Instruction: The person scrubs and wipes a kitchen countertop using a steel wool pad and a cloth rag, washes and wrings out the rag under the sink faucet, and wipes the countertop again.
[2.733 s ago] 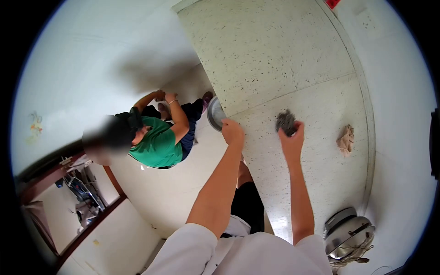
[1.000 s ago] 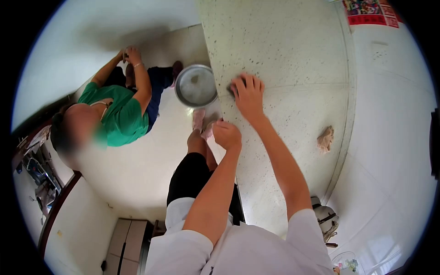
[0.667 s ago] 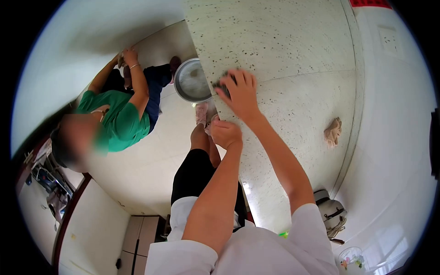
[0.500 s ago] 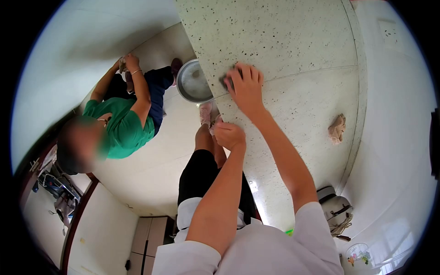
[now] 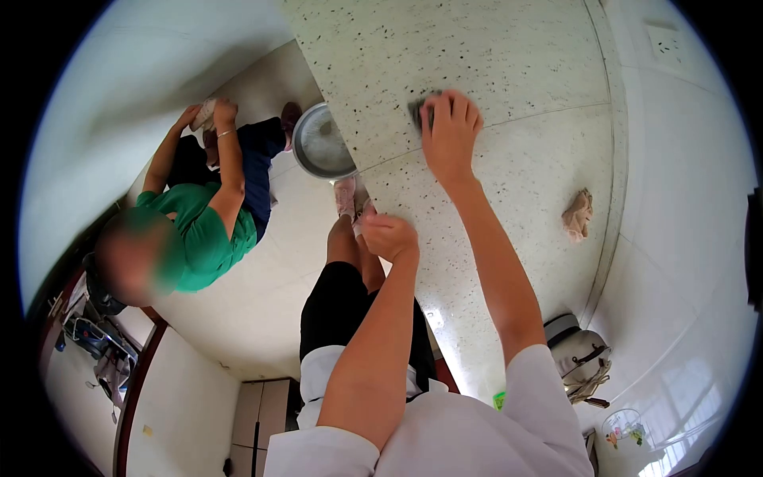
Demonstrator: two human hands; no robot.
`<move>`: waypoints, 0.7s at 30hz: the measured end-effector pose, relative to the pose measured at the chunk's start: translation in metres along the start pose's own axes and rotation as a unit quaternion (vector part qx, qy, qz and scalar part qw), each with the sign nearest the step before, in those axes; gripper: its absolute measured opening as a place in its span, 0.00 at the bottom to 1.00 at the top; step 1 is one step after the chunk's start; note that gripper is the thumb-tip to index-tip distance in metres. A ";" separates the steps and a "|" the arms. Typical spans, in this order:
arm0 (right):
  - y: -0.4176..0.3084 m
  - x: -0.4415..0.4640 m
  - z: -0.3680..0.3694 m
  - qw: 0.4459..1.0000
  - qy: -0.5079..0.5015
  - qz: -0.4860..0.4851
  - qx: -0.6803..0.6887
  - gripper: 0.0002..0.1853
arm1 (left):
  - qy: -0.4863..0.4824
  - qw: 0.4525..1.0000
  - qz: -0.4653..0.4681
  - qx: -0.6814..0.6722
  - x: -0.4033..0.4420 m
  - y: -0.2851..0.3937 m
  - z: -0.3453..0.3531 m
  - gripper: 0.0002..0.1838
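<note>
My right hand presses a dark grey scouring pad onto the pale speckled countertop, fingers bent over it. Part of the pad sticks out on the left of the fingers. My left hand is curled closed beside the counter's edge, and I see nothing in it. A crumpled beige cloth lies on the countertop to the right, apart from both hands. Just beyond the counter's left edge is a round metal basin with cloudy liquid inside.
At left, a person in a green shirt squats by the wall, holding a light cloth in both hands. A grey bag stands at the right near the white wall. A cabinet is at the lower left.
My right hand has slid the scouring pad up and to the right over the countertop. My left hand stays curled near the edge. The other person's hands have shifted slightly with the cloth.
</note>
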State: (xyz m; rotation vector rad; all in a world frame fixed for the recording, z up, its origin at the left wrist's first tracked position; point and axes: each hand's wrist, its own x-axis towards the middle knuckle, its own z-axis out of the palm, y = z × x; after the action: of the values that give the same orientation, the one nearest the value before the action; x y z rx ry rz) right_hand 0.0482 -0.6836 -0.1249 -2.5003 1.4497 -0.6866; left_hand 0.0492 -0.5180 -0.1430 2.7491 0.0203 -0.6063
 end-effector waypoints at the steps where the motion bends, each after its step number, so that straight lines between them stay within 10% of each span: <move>1: -0.003 0.007 0.006 0.998 0.047 0.023 -0.029 0.10 | 0.010 1.000 0.016 -0.013 0.000 -0.003 0.003 0.22; 4: -0.046 -0.022 0.012 0.996 -0.087 -0.017 0.016 0.09 | 0.014 0.999 0.032 -0.017 0.004 -0.014 0.012 0.22; 15: -0.021 0.033 0.028 1.000 0.011 0.017 0.013 0.08 | 0.004 0.999 0.035 -0.023 0.001 -0.002 -0.003 0.21; 21: 0.009 -0.007 -0.010 0.989 -0.091 -0.069 0.093 0.08 | 0.040 0.997 0.064 -0.025 0.003 -0.007 0.004 0.21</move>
State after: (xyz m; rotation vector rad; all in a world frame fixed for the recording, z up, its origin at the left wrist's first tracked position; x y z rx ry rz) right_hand 0.0333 -0.6820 -0.1215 -2.4615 1.1054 -0.5687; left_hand 0.0494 -0.5129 -0.1501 2.6993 -0.1185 -0.4544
